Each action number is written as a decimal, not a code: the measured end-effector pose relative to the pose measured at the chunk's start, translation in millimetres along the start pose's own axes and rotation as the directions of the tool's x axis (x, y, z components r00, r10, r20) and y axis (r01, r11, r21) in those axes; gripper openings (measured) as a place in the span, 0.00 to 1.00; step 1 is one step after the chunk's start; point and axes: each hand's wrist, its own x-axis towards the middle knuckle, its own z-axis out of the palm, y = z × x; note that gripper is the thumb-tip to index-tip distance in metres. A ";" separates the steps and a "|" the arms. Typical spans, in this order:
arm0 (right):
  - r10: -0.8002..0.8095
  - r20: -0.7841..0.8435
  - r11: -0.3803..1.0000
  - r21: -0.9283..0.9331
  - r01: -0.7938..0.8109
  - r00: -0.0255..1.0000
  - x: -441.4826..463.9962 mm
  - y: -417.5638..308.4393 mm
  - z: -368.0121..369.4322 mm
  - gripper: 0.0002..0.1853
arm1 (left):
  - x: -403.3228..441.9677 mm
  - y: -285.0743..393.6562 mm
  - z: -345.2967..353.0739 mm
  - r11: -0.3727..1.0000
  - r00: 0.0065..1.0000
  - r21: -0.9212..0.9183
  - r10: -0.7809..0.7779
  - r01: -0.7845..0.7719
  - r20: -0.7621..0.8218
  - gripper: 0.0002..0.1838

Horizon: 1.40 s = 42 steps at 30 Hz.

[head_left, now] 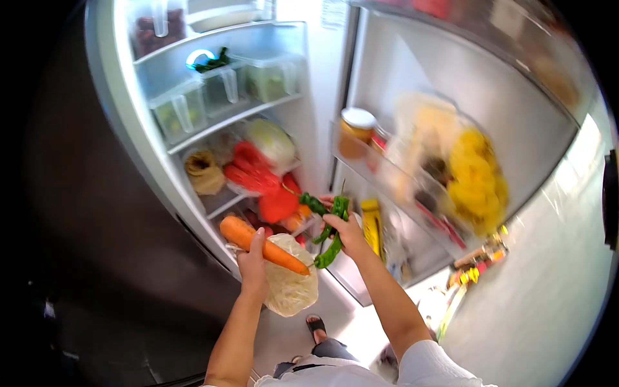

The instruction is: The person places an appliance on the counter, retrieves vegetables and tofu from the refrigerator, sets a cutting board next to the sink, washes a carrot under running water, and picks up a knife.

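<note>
The left grip [253,263] clasped the carrot [280,255], likely firm and weighty, round its thicker half; the right grip [349,232] pinched green peppers [329,253], probably light, crushable!

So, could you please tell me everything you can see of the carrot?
The carrot is orange and smooth-looking, seemingly whole, with no leaves visible. The left hand holds it aslant before the fridge, thumb on top, thick end left, tapered tip near the peppers. It overlaps a pale bag; whether they touch is unclear.
</note>
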 end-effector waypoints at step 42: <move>0.368 0.509 0.836 -0.547 -0.038 0.778 -119.2 8.3 -15.5 0.16 | -225.8 -28.7 -117.0 0.968 0.939 0.231 -0.014 0.098 -0.342 0.20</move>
